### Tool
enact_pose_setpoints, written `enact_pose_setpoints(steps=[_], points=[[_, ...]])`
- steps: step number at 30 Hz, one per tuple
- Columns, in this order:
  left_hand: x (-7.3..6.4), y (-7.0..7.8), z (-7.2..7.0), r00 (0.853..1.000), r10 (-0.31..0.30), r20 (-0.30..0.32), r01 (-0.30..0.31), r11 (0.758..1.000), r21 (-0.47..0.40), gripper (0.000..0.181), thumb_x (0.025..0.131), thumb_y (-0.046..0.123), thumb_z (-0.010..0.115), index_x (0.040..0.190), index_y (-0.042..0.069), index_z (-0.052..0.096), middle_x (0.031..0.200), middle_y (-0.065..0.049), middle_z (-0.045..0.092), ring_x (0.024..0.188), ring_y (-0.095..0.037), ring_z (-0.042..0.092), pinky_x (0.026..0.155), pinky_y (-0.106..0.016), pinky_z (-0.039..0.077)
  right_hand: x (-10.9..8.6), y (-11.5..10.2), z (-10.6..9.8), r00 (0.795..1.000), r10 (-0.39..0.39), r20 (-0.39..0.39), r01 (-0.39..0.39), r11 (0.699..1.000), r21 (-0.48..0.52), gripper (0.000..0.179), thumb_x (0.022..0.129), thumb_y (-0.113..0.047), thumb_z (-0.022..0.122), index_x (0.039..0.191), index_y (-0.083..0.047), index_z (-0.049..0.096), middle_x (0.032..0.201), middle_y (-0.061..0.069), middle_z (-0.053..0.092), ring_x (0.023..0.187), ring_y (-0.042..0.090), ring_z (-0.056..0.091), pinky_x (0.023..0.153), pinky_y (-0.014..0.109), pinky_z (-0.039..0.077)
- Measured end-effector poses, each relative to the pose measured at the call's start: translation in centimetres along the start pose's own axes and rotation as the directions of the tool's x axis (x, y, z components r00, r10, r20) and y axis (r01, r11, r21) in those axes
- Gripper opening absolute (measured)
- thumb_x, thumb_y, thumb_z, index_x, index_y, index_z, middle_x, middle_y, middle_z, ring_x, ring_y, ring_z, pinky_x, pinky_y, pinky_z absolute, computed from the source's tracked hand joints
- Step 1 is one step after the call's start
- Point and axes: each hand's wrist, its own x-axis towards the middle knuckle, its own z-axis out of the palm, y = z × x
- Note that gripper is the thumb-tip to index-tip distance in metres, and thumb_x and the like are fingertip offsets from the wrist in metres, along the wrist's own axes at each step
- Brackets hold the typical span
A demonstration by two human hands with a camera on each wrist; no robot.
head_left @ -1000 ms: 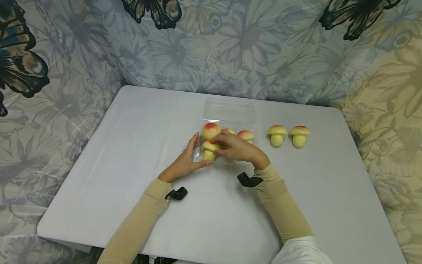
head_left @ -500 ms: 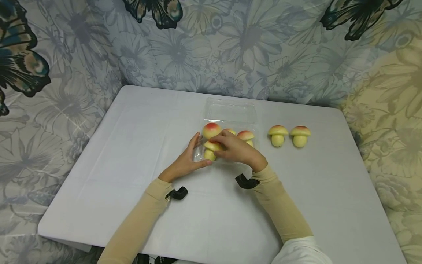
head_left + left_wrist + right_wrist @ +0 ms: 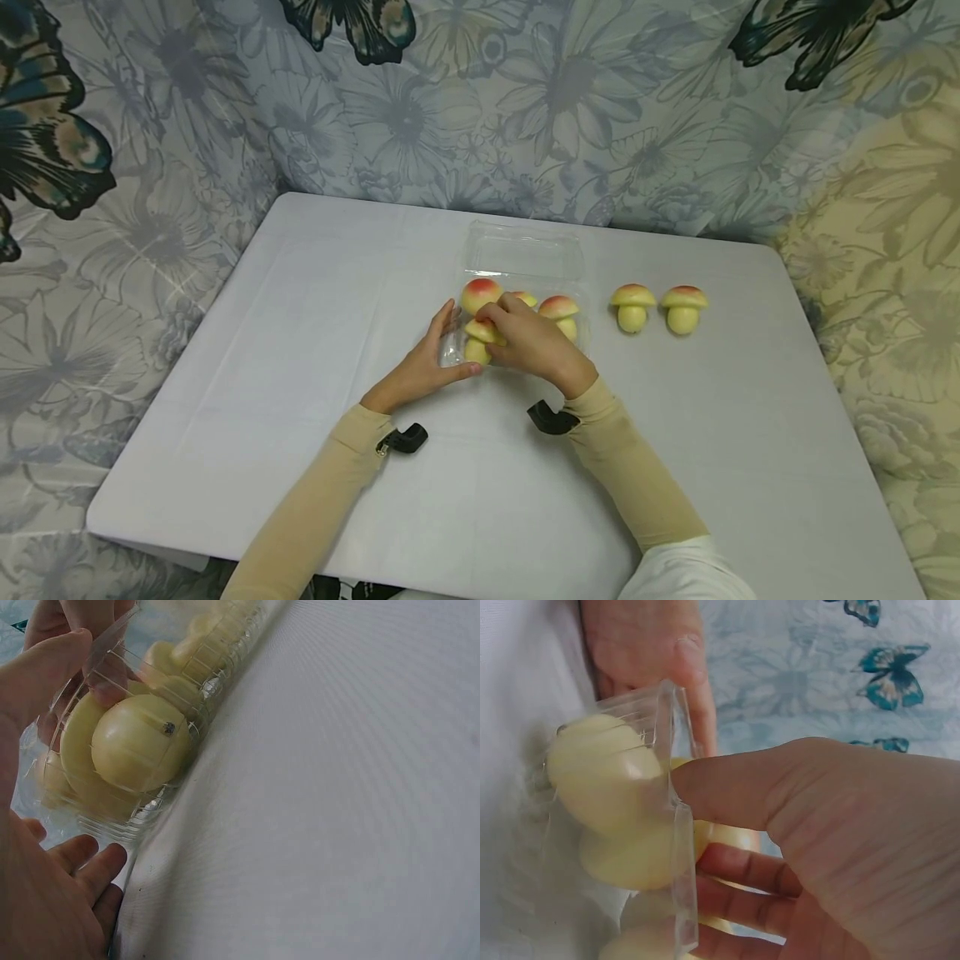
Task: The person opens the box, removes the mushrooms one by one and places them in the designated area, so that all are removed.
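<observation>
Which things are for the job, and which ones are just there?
For the job:
clear box
mushrooms inside
left hand, at the box
right hand, on a mushroom
two mushrooms outside, probably

Just there:
table, underneath
butterflies behind

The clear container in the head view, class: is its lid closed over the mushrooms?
No, the lid is open on the far side of the container, leaving the mushrooms uncovered.
</observation>
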Motion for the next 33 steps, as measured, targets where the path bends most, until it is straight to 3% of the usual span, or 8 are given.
enact_pose_setpoints(steps=[13,18,24,27,33], points=[[-0.06,0.33,-0.01,1.000,-0.023,0.010,0.023,1.000,-0.004,0.117,0.086,0.039,0.080,0.163,0.031,-0.007,0.171,0.007,0.007,0.158,-0.020,0.018,0.126,-0.058,0.016,-0.08,0.24,-0.34,0.999,-0.043,-0.001,0.043,0.998,0.042,0.035,0.088,-0.010,0.076,0.121,-0.008,0.065,0.116,0.013,0.060,0.100,0.026,0.061,0.087,0.040,0.055],[-0.07,0.38,0.01,1.000,-0.023,0.007,0.023,1.000,-0.002,0.117,0.086,0.041,0.080,0.163,0.033,-0.007,0.171,0.007,0.008,0.158,-0.019,0.017,0.127,-0.056,0.015,-0.22,0.01,-0.34,1.000,-0.025,0.001,0.025,1.000,0.018,0.034,0.089,-0.010,0.075,0.120,-0.009,0.063,0.112,0.014,0.060,0.090,0.024,0.061,0.079,0.038,0.055],[-0.12,0.25,0.06,1.000,-0.012,-0.004,0.012,1.000,0.005,0.116,0.085,0.047,0.080,0.163,0.034,-0.005,0.170,0.011,0.011,0.156,-0.017,0.020,0.126,-0.057,0.017,-0.38,-0.45,-0.50,0.996,0.059,0.060,-0.059,0.998,-0.011,0.040,0.093,-0.021,0.071,0.130,-0.016,0.058,0.111,0.013,0.062,0.076,0.022,0.062,0.066,0.037,0.051],[-0.06,0.09,0.07,1.000,-0.002,-0.001,0.002,1.000,0.002,0.116,0.085,0.048,0.079,0.163,0.034,-0.006,0.170,0.012,0.010,0.157,-0.018,0.020,0.126,-0.058,0.016,-0.24,-0.52,-0.33,0.990,0.079,0.117,-0.081,0.997,0.010,0.048,0.096,-0.027,0.068,0.141,-0.021,0.053,0.120,0.015,0.063,0.085,0.024,0.065,0.070,0.040,0.054],[0.04,-0.15,-0.01,1.000,0.011,0.014,-0.011,1.000,-0.002,0.115,0.085,0.056,0.077,0.161,0.039,-0.008,0.171,0.010,0.008,0.157,-0.018,0.018,0.127,-0.056,0.014,0.07,-0.30,0.30,0.984,0.039,0.175,-0.050,0.997,0.058,0.058,0.098,-0.029,0.064,0.152,-0.027,0.045,0.137,0.020,0.058,0.110,0.030,0.065,0.086,0.050,0.056]])
